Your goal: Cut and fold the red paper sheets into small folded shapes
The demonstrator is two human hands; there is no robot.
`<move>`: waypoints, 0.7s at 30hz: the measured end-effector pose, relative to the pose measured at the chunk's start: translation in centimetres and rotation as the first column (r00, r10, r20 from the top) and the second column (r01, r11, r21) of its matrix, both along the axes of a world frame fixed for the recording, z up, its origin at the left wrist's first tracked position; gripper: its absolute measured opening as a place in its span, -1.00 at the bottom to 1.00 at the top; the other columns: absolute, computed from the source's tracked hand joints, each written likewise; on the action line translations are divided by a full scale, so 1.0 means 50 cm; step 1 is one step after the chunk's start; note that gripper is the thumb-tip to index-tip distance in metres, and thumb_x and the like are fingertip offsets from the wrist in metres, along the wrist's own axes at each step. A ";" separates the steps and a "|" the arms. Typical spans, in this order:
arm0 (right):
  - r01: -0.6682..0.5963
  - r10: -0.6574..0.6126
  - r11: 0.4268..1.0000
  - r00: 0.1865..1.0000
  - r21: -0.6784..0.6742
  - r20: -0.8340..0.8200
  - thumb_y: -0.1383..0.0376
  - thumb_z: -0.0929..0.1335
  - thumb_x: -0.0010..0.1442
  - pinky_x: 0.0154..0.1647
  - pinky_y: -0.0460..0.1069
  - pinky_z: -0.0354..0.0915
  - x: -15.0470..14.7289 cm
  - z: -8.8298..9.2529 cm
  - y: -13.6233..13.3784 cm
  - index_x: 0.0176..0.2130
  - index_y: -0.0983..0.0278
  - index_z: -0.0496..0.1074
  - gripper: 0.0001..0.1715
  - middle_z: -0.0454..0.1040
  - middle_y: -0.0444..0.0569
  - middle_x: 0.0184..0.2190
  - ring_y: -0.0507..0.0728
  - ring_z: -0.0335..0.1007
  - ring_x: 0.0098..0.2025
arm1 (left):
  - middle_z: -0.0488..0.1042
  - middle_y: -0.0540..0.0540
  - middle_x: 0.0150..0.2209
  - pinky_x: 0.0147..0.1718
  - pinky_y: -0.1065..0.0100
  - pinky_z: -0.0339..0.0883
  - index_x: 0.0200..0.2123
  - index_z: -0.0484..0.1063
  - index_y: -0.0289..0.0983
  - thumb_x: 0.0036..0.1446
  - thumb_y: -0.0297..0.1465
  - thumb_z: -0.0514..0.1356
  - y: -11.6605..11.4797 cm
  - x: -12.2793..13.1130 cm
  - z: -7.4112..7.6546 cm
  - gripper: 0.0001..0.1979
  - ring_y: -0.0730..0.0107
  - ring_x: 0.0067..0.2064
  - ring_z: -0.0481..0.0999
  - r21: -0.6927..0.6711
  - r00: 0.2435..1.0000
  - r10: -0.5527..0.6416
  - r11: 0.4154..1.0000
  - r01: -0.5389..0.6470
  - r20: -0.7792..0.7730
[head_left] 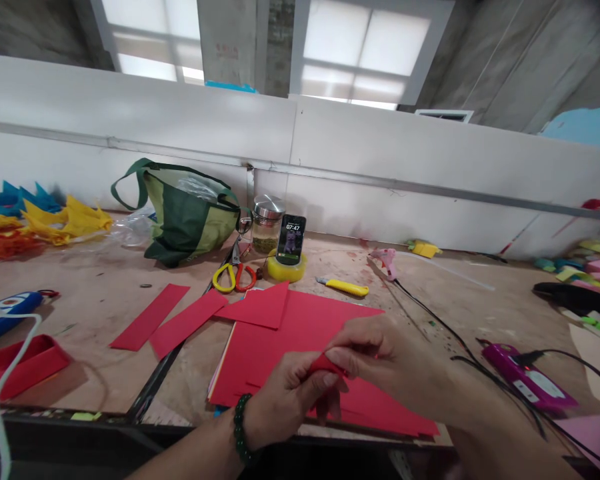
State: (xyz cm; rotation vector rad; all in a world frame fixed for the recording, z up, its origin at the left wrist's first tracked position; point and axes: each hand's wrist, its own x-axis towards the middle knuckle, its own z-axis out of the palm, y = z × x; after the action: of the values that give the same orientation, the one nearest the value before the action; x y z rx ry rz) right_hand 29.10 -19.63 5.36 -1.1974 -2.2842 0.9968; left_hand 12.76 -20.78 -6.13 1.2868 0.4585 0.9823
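Note:
My left hand [293, 393], with a dark green bead bracelet [241, 430] at the wrist, pinches a small piece of red paper [324, 365] between thumb and fingers. From the other side, my right hand [363, 350] is closed on the same piece. Most of that piece is covered by my fingers, so its full shape cannot be made out. Both hands are above a stack of red paper sheets [300, 327] at the table's front edge. Red paper strips [150, 317] and a red triangular piece [265, 308] lie to the left of the stack.
Beyond the stack are scissors [235, 275], a phone [291, 240] on a yellow tape roll [286, 268], a glass jar [267, 227] and a yellow cutter knife [347, 287]. A green bag [190, 220] stands left. On the right are a pink glue gun [386, 264], cables and a purple power strip [527, 380].

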 end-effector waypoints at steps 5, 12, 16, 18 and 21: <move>0.026 -0.026 1.000 0.999 -0.010 -0.040 0.07 0.23 0.33 -0.35 -0.10 0.27 0.005 0.013 0.001 -0.25 0.26 0.54 -0.58 0.50 -0.10 -0.45 0.03 0.40 -0.36 | 0.38 -0.03 -0.60 -0.64 0.53 0.20 -0.39 0.42 -0.37 0.14 0.01 0.16 0.005 -0.001 -0.002 -0.51 0.56 -0.62 0.31 -0.060 0.997 0.055 0.997 -0.052 0.053; 0.120 -0.124 0.989 0.991 0.080 0.046 0.16 0.49 0.02 -0.43 -0.10 0.23 -0.012 -0.012 -0.022 -0.33 0.22 0.51 -0.78 0.48 -0.15 -0.43 0.02 0.33 -0.42 | 0.35 -0.02 -0.59 -0.62 0.54 0.21 -0.48 0.38 -0.34 0.16 0.01 0.14 0.003 -0.003 0.011 -0.51 0.56 -0.60 0.29 -0.011 0.993 0.108 0.994 -0.108 0.040; 0.195 -0.199 0.965 0.980 0.175 0.003 0.26 0.40 0.13 -0.49 -0.10 0.18 -0.027 -0.023 -0.030 -0.49 0.26 0.49 -0.82 0.45 -0.14 -0.53 0.01 0.31 -0.49 | 0.37 -0.04 -0.59 -0.60 0.53 0.21 -0.47 0.43 -0.36 0.21 -0.03 0.11 0.001 -0.002 0.013 -0.51 0.56 -0.60 0.31 0.030 0.992 0.123 0.992 -0.123 0.004; 0.190 -0.184 0.967 0.982 0.167 -0.050 0.27 0.38 0.15 -0.49 -0.10 0.18 -0.027 -0.026 -0.026 -0.52 0.27 0.49 -0.76 0.44 -0.14 -0.57 0.00 0.31 -0.52 | 0.37 -0.04 -0.59 -0.61 0.54 0.20 -0.48 0.43 -0.37 0.23 -0.07 0.10 0.001 -0.002 0.014 -0.53 0.56 -0.60 0.31 0.049 0.989 0.146 0.988 -0.146 -0.009; 0.174 -0.159 0.982 0.972 0.077 -0.174 0.26 0.39 0.14 -0.49 -0.11 0.21 -0.022 -0.033 -0.014 -0.53 0.29 0.50 -0.75 0.45 -0.14 -0.60 0.01 0.34 -0.53 | 0.39 -0.05 -0.59 -0.62 0.54 0.19 -0.45 0.44 -0.38 0.23 -0.09 0.11 0.002 -0.001 0.015 -0.55 0.56 -0.60 0.33 0.056 0.988 0.153 0.987 -0.154 0.012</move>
State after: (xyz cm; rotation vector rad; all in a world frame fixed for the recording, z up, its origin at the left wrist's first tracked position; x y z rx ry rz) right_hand 28.00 -20.30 3.71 -1.1977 -2.0403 0.8858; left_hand 12.72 -20.65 -5.40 1.3123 0.5331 1.1357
